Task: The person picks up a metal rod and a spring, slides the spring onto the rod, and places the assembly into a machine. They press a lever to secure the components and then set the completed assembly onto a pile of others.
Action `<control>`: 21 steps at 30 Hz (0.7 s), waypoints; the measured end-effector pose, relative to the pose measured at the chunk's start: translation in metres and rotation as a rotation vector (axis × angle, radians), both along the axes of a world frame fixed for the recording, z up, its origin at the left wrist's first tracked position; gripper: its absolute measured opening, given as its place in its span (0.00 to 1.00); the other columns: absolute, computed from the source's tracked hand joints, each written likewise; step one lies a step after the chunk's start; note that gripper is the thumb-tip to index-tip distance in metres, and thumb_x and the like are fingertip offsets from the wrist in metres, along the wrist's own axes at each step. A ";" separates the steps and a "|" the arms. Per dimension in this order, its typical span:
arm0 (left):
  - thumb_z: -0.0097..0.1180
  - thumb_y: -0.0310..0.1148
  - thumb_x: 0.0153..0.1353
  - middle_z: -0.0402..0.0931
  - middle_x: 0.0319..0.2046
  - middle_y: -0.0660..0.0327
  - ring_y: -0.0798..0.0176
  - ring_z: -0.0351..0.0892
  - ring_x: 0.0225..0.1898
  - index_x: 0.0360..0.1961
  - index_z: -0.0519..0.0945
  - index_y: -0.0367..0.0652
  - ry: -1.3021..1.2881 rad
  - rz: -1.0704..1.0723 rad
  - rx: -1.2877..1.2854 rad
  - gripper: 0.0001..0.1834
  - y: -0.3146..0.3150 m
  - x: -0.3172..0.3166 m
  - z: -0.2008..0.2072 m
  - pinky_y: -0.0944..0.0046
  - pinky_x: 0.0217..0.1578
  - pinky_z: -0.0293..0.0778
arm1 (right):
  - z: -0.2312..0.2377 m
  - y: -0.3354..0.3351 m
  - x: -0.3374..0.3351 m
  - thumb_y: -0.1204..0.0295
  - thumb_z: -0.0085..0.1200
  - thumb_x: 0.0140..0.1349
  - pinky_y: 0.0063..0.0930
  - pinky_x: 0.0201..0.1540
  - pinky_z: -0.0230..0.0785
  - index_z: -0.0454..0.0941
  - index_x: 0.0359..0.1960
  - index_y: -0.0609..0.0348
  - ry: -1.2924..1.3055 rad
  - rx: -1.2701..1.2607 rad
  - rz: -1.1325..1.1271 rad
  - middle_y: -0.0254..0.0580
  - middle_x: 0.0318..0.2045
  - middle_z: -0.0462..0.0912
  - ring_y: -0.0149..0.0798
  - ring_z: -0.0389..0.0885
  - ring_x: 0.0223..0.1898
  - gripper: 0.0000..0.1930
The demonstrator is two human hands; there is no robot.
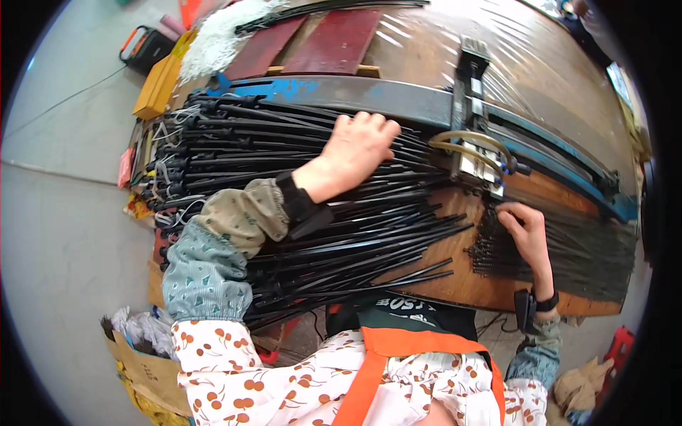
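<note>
My left hand (361, 145) rests over a wide spread of long black rods (241, 153), its fingers curled down around a black rod near the far side of the pile. The fingertips are hidden beneath the knuckles. My right hand (524, 231) is closed in a pinch just below a metal clamp device (477, 167) with yellowish hoses. Whatever lies between its thumb and forefinger is too small to make out. Under and beside this hand lies a dense bundle of thin dark rods (582, 252). The black rods have thicker ends with white ties at the left.
A grey and blue metal rail (369, 96) crosses the wooden table (419, 280) behind the rods. Dark red boards (334, 42) and a heap of white strips (224, 35) lie beyond it. A yellow box (158, 86) stands at the far left, a cardboard box (145, 373) at the near left.
</note>
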State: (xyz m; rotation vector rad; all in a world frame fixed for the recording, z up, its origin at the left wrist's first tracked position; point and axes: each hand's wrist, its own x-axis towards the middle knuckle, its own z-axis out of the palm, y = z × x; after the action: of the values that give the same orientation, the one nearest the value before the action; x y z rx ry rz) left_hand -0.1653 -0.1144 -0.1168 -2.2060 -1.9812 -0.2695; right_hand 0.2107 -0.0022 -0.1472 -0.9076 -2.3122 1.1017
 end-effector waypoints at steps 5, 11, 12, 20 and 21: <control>0.67 0.40 0.60 0.71 0.32 0.59 0.53 0.75 0.37 0.36 0.80 0.47 -0.124 -0.253 0.046 0.11 -0.006 -0.036 -0.003 0.54 0.37 0.74 | 0.004 0.003 -0.008 0.71 0.58 0.70 0.18 0.29 0.63 0.85 0.42 0.66 -0.005 -0.260 -0.049 0.26 0.24 0.77 0.19 0.70 0.26 0.09; 0.62 0.46 0.66 0.70 0.27 0.58 0.54 0.77 0.29 0.39 0.80 0.52 -0.079 -0.459 -0.020 0.11 -0.004 -0.026 0.015 0.55 0.25 0.75 | 0.009 -0.001 -0.007 0.72 0.59 0.67 0.25 0.36 0.73 0.85 0.39 0.68 -0.108 -0.071 0.026 0.42 0.26 0.85 0.28 0.80 0.29 0.09; 0.60 0.48 0.67 0.70 0.26 0.58 0.53 0.78 0.28 0.39 0.79 0.53 -0.085 -0.459 -0.075 0.12 -0.006 -0.021 0.015 0.54 0.25 0.76 | 0.008 -0.003 -0.012 0.72 0.61 0.65 0.26 0.36 0.74 0.85 0.39 0.67 -0.103 -0.074 0.054 0.44 0.27 0.85 0.31 0.82 0.29 0.09; 0.51 0.50 0.72 0.79 0.17 0.54 0.45 0.82 0.21 0.38 0.77 0.49 -0.247 -0.446 -0.355 0.16 0.000 0.105 0.013 0.46 0.20 0.75 | 0.026 -0.014 0.001 0.73 0.64 0.60 0.37 0.38 0.75 0.86 0.42 0.63 -0.093 0.092 0.216 0.49 0.30 0.84 0.50 0.84 0.33 0.10; 0.51 0.50 0.73 0.80 0.19 0.54 0.46 0.83 0.22 0.40 0.78 0.50 -0.218 -0.397 -0.388 0.15 -0.002 0.116 0.016 0.47 0.20 0.75 | 0.025 -0.014 -0.002 0.71 0.65 0.60 0.38 0.39 0.75 0.85 0.44 0.62 -0.086 0.127 0.240 0.50 0.31 0.84 0.51 0.84 0.33 0.12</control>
State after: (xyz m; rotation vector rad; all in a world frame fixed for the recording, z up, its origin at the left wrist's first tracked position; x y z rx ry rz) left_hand -0.0490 -0.1161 -0.1007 -2.9340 -1.7973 -0.1912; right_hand 0.2090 -0.0165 -0.1223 -0.6549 -2.5811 1.0106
